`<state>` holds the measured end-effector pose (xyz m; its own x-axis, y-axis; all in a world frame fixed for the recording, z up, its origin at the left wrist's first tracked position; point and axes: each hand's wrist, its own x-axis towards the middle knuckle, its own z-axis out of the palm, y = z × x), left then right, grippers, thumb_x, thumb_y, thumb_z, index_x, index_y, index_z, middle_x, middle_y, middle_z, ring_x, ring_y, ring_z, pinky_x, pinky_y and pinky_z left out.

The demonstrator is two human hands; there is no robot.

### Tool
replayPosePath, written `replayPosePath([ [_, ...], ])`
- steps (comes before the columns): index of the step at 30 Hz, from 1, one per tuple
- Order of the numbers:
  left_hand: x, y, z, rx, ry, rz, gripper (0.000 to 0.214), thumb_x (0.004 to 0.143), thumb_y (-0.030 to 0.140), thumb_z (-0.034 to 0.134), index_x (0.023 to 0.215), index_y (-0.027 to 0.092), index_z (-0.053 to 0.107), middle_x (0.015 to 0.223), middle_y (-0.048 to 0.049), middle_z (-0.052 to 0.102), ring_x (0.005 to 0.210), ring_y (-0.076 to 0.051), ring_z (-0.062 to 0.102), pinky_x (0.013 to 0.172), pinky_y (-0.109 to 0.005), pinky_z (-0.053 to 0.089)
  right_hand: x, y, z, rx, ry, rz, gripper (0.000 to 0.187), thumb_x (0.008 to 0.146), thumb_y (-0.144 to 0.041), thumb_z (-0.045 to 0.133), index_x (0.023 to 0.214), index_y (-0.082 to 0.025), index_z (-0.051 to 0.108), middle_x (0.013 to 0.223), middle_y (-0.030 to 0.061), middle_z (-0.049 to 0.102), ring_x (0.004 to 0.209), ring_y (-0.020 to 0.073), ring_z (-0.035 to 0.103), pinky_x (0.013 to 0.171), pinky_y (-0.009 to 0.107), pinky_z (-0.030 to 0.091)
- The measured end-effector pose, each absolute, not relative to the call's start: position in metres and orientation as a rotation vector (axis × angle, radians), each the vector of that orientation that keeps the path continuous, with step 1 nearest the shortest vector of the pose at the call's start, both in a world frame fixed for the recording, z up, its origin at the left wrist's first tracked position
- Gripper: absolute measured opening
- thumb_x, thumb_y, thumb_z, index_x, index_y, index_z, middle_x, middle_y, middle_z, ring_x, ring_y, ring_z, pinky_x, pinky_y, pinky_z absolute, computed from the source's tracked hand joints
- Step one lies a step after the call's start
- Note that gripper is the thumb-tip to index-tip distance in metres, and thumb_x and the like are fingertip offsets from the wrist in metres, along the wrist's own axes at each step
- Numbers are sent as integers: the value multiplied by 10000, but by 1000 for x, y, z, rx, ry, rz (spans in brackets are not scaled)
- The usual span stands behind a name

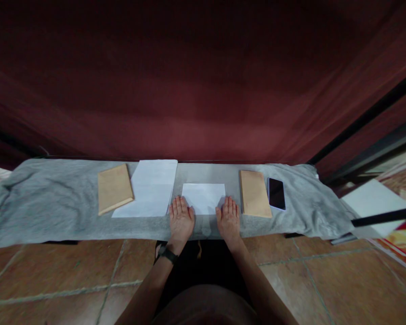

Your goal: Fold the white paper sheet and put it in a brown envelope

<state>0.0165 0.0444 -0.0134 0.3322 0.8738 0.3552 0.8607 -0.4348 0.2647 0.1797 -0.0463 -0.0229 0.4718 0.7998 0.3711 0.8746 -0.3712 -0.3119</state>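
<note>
**Both palms flat at the near corners of a small white sheet**

A small white sheet (203, 195) lies at the middle of a narrow table draped in a grey cloth (54, 203), close to the person's edge.

The left hand (181, 221) sits at 7 o'clock from this sheet. It lies palm down with the fingers straight and together, grasping nothing, and the fingertips lie over the sheet's near left corner. The right hand (228, 220) mirrors it at 5 o'clock, flat and spread out, with its fingertips on the near right corner. A black wristband (167, 255) circles the left wrist.

At 9 o'clock from the small sheet, just beside it, lies a larger white paper (152, 187), which reaches further towards the back edge. Beyond that, also at 9 o'clock, a brown envelope (114, 188) lies tilted, its right edge over the larger paper.

At 3 o'clock a second brown envelope (255, 193) lies just beside the right hand. A dark-screened smartphone (276, 193) lies face up close beyond it.

A maroon curtain (203, 90) hangs behind the table at 12 o'clock, and a terracotta tiled floor (71, 275) shows below.
</note>
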Motion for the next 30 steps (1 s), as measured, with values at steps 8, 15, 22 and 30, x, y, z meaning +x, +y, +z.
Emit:
replayPosePath([
  [8, 53, 54, -5, 2731, 1239, 358, 567, 1006, 227, 257, 1531, 37, 356, 1610, -179, 351, 1531, -255, 240, 1246, -473, 238, 170, -7, -8, -2144, -1698, 77, 509, 1075, -334, 276, 1490, -118, 478, 1560, 130, 448, 1478, 240, 375, 1229, 453, 265],
  [15, 55, 63, -15, 2758, 1262, 276, 580, 983, 191, 266, 1543, 62, 346, 1623, -161, 329, 1532, -244, 237, 1249, -473, 217, 169, -2, -17, -2157, -1712, 29, 474, 1067, -340, 338, 1487, -180, 489, 1573, 91, 431, 1474, 250, 381, 1221, 476, 267],
  [22, 49, 73, -19, 2662, 1421, 420, 607, 987, 277, 331, 1554, 58, 322, 1610, -183, 336, 1530, -257, 245, 1236, -489, 252, 174, -3, -26, -2220, -1594, -61, 530, 1060, -366, 364, 1523, -115, 419, 1574, 162, 413, 1455, 284, 401, 1191, 506, 297],
  [30, 40, 80, -22, 2557, 1597, 536, 596, 1000, 312, 321, 1525, 36, 378, 1582, -199, 383, 1502, -288, 316, 1224, -505, 276, 185, -9, -31, -2252, -1445, -240, 590, 1070, -404, 291, 1509, -32, 419, 1534, 235, 450, 1414, 327, 449, 1158, 517, 334],
])
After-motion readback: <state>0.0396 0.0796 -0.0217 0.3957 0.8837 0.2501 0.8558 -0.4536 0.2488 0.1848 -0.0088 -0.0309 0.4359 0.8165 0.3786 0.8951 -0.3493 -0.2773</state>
